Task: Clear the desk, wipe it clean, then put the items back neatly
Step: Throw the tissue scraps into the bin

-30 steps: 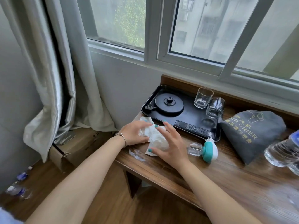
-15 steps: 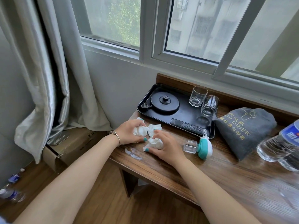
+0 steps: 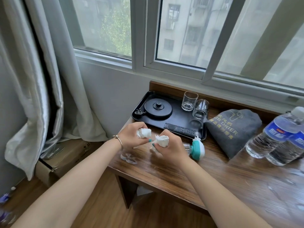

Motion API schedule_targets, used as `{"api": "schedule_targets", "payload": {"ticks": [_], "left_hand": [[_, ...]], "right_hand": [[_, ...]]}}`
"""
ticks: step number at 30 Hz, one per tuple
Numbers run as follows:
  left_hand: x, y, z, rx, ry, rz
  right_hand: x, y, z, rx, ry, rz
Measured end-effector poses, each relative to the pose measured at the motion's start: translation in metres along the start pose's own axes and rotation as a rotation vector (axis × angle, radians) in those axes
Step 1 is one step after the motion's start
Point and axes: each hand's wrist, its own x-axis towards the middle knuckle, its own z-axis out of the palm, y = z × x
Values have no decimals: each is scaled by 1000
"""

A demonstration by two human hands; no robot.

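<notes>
Over the left end of the wooden desk (image 3: 222, 183), my left hand (image 3: 131, 137) grips a crumpled white tissue wad (image 3: 144, 133). My right hand (image 3: 171, 147) grips a second tissue wad (image 3: 162, 140) just beside it. Both hands are lifted slightly above the wood. A black tray (image 3: 182, 122) behind them carries a kettle base (image 3: 158, 109), a remote (image 3: 181, 130) and two glasses (image 3: 189, 101). A teal and white plug-in device (image 3: 196, 148) lies right of my right hand.
A grey hair-drier bag (image 3: 233, 130) and two water bottles (image 3: 279, 137) lie at the right. A scrap of clear plastic (image 3: 128, 157) sits near the desk's left edge. Curtain (image 3: 41, 79), cardboard box (image 3: 65, 158) and bottles on the floor (image 3: 5, 204) are at the left.
The spread tissue was gathered into two wads, one in each hand. Both hands rose off the desk surface.
</notes>
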Motion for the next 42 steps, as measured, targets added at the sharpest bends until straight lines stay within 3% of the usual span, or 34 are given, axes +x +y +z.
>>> {"api": "schedule_targets", "payload": {"ticks": [15, 27, 42], "left_hand": [[55, 153, 98, -98, -177, 324], [58, 352, 263, -189, -419, 601], [31, 580, 493, -206, -726, 756]], "right_hand": [[-69, 46, -160, 31, 299, -9], [-229, 123, -328, -84, 494, 226], [-452, 198, -504, -166, 678, 592]]}}
